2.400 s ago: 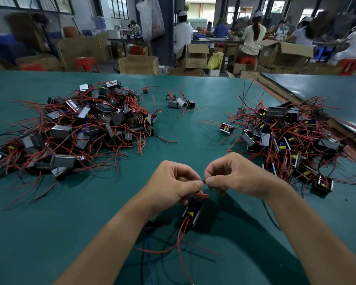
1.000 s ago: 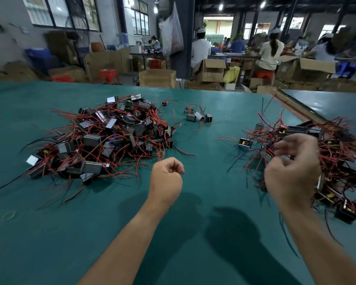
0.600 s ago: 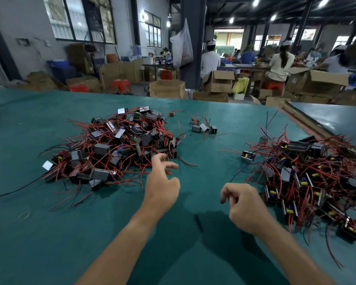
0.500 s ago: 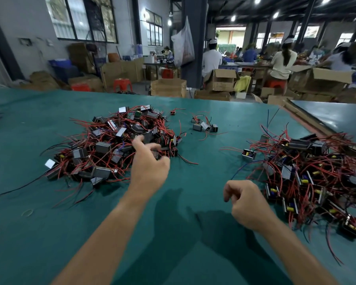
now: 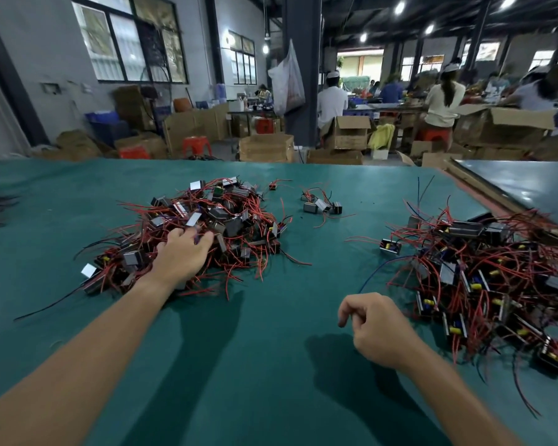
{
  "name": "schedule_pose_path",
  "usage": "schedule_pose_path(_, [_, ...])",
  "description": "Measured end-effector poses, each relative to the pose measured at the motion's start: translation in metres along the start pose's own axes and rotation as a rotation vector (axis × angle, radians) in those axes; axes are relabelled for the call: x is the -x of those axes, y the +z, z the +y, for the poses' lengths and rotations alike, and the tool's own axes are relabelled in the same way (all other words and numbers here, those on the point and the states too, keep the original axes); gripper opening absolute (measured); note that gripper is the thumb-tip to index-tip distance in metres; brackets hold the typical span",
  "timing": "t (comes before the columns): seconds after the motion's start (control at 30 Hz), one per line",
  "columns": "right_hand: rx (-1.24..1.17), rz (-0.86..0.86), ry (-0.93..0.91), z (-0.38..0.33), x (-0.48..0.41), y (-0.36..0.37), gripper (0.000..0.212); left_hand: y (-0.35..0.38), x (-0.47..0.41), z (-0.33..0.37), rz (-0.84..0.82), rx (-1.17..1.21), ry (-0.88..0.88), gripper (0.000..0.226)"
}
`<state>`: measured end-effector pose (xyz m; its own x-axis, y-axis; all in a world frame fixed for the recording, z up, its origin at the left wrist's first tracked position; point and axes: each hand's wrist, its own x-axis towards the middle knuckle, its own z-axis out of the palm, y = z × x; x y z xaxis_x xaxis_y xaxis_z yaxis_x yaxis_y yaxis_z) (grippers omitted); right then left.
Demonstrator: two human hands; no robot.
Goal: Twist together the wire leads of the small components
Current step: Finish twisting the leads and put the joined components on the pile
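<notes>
Far out to the left of my left hand, a thin black lead is trailing across the green table cover. My left hand is reaching forward, palm down, into the left heap of small transformers. Its fingertips are sinking in among the grey-wrapped bodies and the red wire leads. I cannot tell whether they are closing on a piece or only pressing on the tangle. The heap is spreading out to both sides of this hand and beyond it. Further off, past the fingertips and to the right, one stray transformer is lying alone. A little cluster of transformers is sitting between the two heaps. My right hand is hovering above the bare cover nearer to me, fingers loosely curled, gripping nothing. Just beyond it a blue lead is curving over the cover. A single transformer is lying at the left edge of the right heap. That heap, showing yellow and blue parts among its red leads, is lying just to the right of this hand, not touching it.
</notes>
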<state>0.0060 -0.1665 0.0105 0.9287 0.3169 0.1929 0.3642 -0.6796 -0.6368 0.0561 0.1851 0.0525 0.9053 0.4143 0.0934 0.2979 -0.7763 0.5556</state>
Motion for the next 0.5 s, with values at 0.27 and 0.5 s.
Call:
schedule_pose_path(0.27, [0.007,-0.042,0.015,-0.003,0.0,0.0,0.037,0.007,0.001,0.021,0.164,0.169,0.131,0.033])
schedule_pose_path(0.5, [-0.127,-0.016,0.063,-0.002,0.0,0.0,0.046,0.033,0.065,0.09,-0.045,0.86,0.007,0.037])
